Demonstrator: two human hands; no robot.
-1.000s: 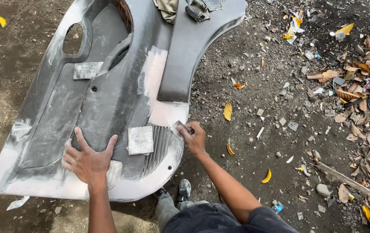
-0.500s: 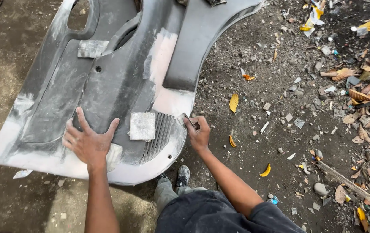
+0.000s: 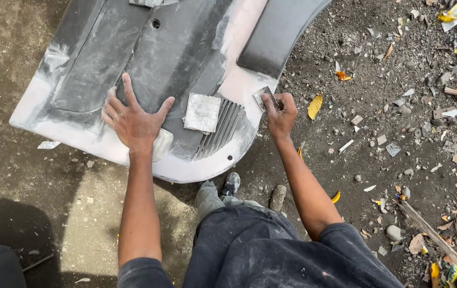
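Bare dirt and gravel ground [image 3: 378, 160], strewn with yellow leaves and scraps, runs under everything I can see; lying flat on it is the large grey moulded car door panel [image 3: 148, 58], smeared with pale filler along its lower rim, filling the frame from nine o'clock round to one o'clock; my left hand [image 3: 132, 120] is spread wide, palm down on the panel's lower part, holding nothing, only bracing; my right hand [image 3: 281, 114] is closed tight on a small flat grey scraper blade [image 3: 265, 97] at the panel's edge, near three o'clock of the ribbed speaker grille [image 3: 220, 130]; a loose square grey sanding pad [image 3: 203, 112] lies on the panel between the two hands, overlapping the grille's left side; I judge the panel light for its size but broad and springy, likely to flex if lifted by one corner, so best taken at the rim with both hands well apart; the filler looks dusty and may crumble under a pinch; the blade seems thin, stiff, held by its back edge; the panel's top is cut off at twelve o'clock; how much of the blade sits inside the fist I cannot tell, nor whether its tip touches the filler.
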